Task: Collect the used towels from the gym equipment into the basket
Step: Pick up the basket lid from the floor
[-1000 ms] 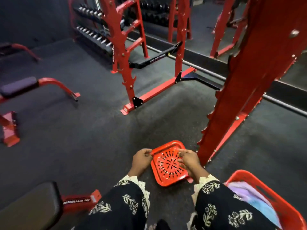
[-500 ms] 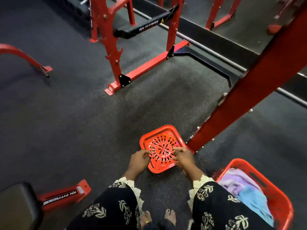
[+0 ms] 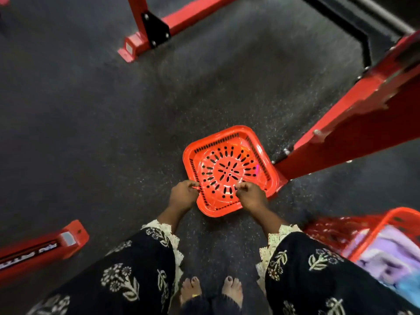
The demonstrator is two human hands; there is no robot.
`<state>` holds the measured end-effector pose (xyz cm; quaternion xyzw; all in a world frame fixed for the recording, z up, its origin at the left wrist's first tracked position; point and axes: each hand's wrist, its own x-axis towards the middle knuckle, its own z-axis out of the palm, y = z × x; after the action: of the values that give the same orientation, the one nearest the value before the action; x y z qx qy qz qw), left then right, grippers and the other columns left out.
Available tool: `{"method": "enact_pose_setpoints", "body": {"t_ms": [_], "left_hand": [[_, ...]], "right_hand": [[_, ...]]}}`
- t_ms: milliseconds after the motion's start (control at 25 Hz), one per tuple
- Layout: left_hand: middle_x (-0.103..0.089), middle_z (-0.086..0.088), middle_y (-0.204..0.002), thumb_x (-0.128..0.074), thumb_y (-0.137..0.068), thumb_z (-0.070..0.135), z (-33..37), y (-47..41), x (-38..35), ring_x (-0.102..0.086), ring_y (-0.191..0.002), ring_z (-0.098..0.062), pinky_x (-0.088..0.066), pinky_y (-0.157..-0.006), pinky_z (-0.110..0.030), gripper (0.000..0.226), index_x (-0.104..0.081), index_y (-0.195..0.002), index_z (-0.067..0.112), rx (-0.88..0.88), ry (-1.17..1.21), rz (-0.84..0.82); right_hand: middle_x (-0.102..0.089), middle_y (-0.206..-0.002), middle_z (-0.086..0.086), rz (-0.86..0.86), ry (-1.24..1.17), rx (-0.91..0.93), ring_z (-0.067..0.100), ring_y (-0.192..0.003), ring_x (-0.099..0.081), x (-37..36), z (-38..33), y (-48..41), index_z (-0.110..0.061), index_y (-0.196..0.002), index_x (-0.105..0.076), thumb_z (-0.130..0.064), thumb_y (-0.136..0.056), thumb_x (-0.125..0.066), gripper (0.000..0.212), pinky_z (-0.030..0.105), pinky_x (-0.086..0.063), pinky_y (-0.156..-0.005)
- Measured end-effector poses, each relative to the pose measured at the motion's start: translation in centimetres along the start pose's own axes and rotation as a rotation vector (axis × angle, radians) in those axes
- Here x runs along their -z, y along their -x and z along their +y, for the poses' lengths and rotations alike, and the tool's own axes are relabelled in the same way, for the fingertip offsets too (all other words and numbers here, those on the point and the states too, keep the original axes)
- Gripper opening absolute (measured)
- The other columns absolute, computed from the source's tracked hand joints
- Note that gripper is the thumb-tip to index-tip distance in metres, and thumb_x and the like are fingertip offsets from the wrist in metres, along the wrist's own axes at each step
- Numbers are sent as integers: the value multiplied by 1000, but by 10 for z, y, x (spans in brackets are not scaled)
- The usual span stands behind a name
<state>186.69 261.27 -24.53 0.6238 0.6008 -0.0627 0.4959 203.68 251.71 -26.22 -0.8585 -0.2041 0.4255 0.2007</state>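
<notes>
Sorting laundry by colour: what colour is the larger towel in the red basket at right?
The large cloth towel is pale purple, clearest in the head view.

You are in a gym. The floor (image 3: 91, 105) under you is dark rubber matting flecked with pale specks. Red-painted steel frames stand on it. Ahead is a rack foot (image 3: 133, 46), joined to its upright by a black bolted bracket (image 3: 155, 28). A thick red beam (image 3: 354, 137) slants up at your right, with bolts near its base. At your lower left a red bar end (image 3: 68, 239) carries white lettering too blurred to read. A black steel brace (image 3: 366, 51) bends at the upper right. An empty basket (image 3: 229, 171) of perforated red plastic is just beside the beam's base, and a towel basket (image 3: 404, 215) at your right holds lilac and blue towels (image 3: 391, 258)
</notes>
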Motion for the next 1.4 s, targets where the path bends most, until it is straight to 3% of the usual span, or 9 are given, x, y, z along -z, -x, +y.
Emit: {"method": "enact_pose_setpoints", "body": {"t_ms": [200,360,520,640,840,920,1040,1200,1400], "left_hand": [[-69,-20,-114,-62,-72,39,-82,-97,-106,-63,-111,-31,-47,-91,-38,52,-69,-111,5,116,27,-137],[-66,-24,-118,-67,-80,3,-117,-132,-170,-63,-111,-35,-48,-96,-47,38,-64,-118,0,332,442,-84],[-69,-26,-110,-68,-78,1,-123,-150,-186,-66,-104,-37,-53,-92,-49,32,-67,-109,-2,413,491,95],[-71,-24,-103,-62,-83,15,-101,-128,-158,-68,-97,-38,-55,-85,-43,24,-71,-103,5,364,351,213],[-69,-11,-69,-52,-87,2,-16,-35,-73,-66,-58,-24,-59,-56,-43,27,-61,-109,16,453,978,156],[-64,-6,-54,-54,-87,4,16,8,-38,-59,-42,-19,-57,-48,-37,23,-62,-105,16,404,916,134],[-66,-14,-79,-54,-84,3,67,88,12,-60,-61,-23,-56,-67,-49,30,-65,-109,13,296,816,119],[-73,-13,-83,-53,-73,-1,116,198,50,-63,-60,-22,-58,-56,-40,38,-72,-103,11,115,697,222],[-72,-19,-104,-52,-71,-11,145,312,39,-68,-91,-30,-55,-87,-56,47,-68,-112,6,-83,691,164]], "right_hand": [[-54,-137,11,-174,557,214,28,-127,-51,-63,101,-103,-17,-136,-52,-15,-86,-62,51,33,-41,-105],[-39,-150,9,-137,1030,297,29,-143,-30,-87,150,-145,-22,-148,-30,-10,-95,-42,56,49,-19,-117],[-48,-137,9,-99,1175,442,28,-128,-44,-84,158,-147,-15,-132,-48,-10,-97,-35,38,43,-34,-105],[-46,-134,8,-58,1093,495,27,-125,-44,-62,140,-116,-13,-127,-50,-10,-96,-35,34,43,-37,-100],[-49,-124,8,-38,849,542,27,-119,-48,15,78,-12,-14,-117,-48,-12,-98,-35,23,37,-37,-96],[-52,-120,11,-104,743,529,30,-113,-53,42,56,41,-12,-113,-47,-13,-98,-38,18,38,-38,-93],[-58,-116,16,-122,640,486,36,-107,-58,79,26,134,-9,-111,-45,-17,-95,-42,18,41,-40,-84],[-69,-105,14,-38,308,349,31,-100,-64,109,3,238,-13,-103,-60,-16,-86,-53,19,36,-47,-83],[-71,-97,10,53,-226,232,18,-87,-62,154,-13,312,-16,-95,-70,-17,-90,-60,12,32,-48,-82]]}}
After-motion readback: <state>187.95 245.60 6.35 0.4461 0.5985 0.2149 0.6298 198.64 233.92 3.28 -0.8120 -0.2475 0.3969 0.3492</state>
